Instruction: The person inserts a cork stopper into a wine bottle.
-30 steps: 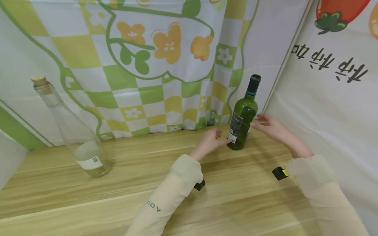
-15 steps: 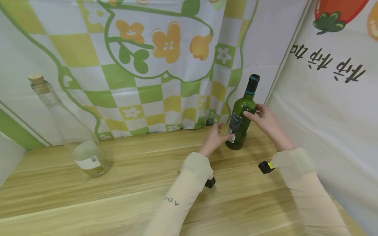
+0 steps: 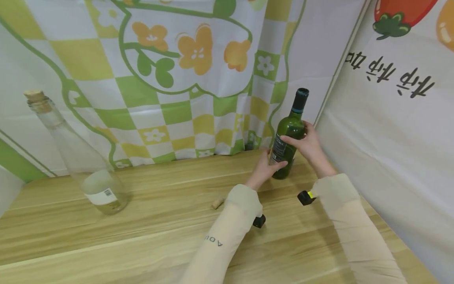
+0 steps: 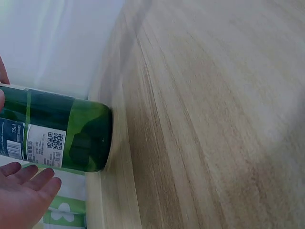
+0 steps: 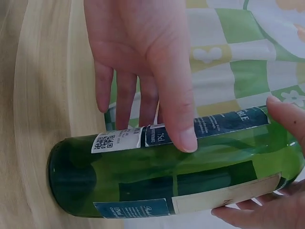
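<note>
Head view: the green bottle [image 3: 291, 128] stands upright at the back right of the surface [image 3: 142, 236], between the two grips. The right grip [image 3: 310, 146] is clamped on its upper body, thumb on one side and fingers round the other, below the dark neck [image 3: 299, 100]. The left grip [image 3: 262, 170] sits lower, thumb and fingers apart around the lower part of the bottle; the right wrist view shows its thumb [image 5: 177, 105] in front of the glass. Whether it touches the bottle, I cannot tell. Seen from the left wrist, its straight fingers [image 4: 44, 180] lie just beside the QR label [image 4: 46, 144]. A loose cork [image 3: 217, 203] lies near the left sleeve [image 3: 213, 240]. A clear bottle [image 3: 79, 154] with a cork stopper [image 3: 35, 96] stands well apart on the left.
</note>
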A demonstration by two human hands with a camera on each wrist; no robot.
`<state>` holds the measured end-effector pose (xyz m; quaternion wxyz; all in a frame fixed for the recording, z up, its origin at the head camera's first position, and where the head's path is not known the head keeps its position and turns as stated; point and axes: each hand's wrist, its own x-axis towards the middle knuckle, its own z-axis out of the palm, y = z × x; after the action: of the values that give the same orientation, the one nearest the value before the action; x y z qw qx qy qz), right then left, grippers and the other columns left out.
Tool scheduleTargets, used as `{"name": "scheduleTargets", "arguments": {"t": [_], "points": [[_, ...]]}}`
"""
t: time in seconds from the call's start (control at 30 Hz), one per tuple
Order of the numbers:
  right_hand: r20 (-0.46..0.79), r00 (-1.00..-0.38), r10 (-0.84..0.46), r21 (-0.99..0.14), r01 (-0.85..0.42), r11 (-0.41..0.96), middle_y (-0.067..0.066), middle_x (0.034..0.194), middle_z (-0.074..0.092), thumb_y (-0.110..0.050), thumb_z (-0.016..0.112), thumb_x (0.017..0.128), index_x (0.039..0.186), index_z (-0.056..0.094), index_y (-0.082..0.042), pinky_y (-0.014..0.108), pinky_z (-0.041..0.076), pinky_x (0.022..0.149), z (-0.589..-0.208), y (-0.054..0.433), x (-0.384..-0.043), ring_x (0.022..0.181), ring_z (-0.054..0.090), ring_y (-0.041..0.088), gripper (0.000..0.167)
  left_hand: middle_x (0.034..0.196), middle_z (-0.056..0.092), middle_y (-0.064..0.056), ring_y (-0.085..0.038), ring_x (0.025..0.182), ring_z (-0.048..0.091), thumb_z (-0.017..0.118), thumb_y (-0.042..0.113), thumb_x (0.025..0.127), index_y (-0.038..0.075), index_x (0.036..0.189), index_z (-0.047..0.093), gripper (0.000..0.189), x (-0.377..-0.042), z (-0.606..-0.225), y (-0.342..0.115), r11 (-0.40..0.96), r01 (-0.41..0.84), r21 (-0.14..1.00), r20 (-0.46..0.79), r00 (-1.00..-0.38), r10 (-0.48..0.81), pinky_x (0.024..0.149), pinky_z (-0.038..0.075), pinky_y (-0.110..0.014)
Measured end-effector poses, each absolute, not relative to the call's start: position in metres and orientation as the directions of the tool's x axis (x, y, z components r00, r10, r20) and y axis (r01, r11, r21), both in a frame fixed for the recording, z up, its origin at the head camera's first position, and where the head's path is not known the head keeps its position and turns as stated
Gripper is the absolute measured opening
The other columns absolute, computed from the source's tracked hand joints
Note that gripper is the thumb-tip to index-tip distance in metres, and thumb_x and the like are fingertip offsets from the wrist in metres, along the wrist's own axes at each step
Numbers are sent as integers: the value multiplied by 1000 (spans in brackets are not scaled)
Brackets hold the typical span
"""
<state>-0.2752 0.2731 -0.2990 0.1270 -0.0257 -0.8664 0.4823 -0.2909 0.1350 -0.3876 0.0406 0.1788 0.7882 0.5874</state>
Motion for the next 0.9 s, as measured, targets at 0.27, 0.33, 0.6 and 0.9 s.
{"name": "scheduleTargets", "arguments": {"t": [0.27,0.33,0.6,0.9], "points": [[217,-958,187,-838,-85,539,25,134,37,-32,76,73,139,23,3,48,39,95,-302,266,-268,118,41,38,91,121,52,-16,-26,109,52,69,27,81,-2,128,39,63,-289,-388,131,263,291,920,189,-916,354,91,43,-34],[226,-957,184,-828,-89,554,24,133,39,-32,76,72,138,26,4,47,40,94,-302,264,-264,117,42,38,90,122,51,-16,-25,110,51,69,26,81,-2,129,38,64,-289,-387,129,256,293,921,187,-911,368,92,42,-33],[262,-954,149,-787,-121,605,22,124,49,-34,78,69,133,34,4,45,43,89,-301,254,-242,109,48,34,86,119,54,-11,-21,106,54,72,22,79,3,128,39,62,-278,-378,116,223,339,914,210,-865,456,89,44,-28],[299,-949,102,-773,-178,609,20,123,51,-31,79,68,133,35,3,44,43,85,-286,234,-210,108,49,33,85,120,54,-5,-16,106,55,76,18,74,12,130,36,69,-264,-361,87,190,366,911,200,-795,573,88,44,-25]]}}
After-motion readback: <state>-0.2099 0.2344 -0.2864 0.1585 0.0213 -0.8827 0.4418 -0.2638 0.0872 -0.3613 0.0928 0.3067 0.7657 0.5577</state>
